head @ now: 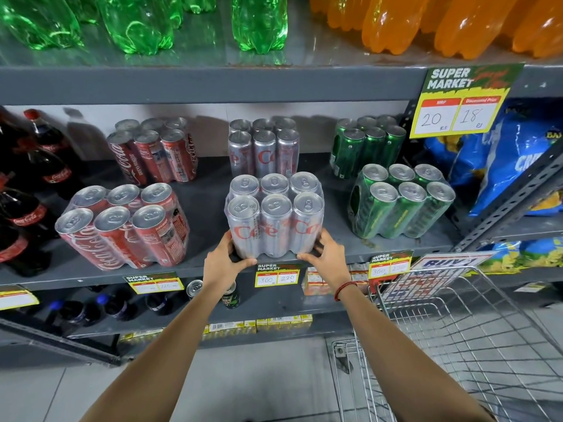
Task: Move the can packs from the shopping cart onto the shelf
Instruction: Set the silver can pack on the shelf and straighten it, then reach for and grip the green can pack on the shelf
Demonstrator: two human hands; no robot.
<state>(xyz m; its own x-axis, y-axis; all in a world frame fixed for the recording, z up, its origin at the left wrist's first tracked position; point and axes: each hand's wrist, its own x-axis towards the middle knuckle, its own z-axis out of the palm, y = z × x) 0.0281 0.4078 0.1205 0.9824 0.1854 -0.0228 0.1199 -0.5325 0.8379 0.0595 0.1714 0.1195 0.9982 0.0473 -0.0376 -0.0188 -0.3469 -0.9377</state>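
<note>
A shrink-wrapped silver can pack [275, 214] stands at the front edge of the grey middle shelf [210, 193]. My left hand [224, 263] grips its lower left corner and my right hand [327, 254] grips its lower right corner. Behind it stands a second silver can pack [263, 146]. Two red can packs [125, 226] [154, 149] sit to the left, and two green can packs [402, 201] [368, 144] sit to the right. The wire shopping cart [457, 330] at lower right shows no packs inside.
Dark cola bottles [27, 190] fill the shelf's left end. Green bottles [137, 22] and orange bottles [426, 22] stand on the shelf above. Blue snack bags [502, 159] hang to the right. Price tags [277, 275] line the shelf edge. Loose cans and bottles sit on the lower shelf [195, 289].
</note>
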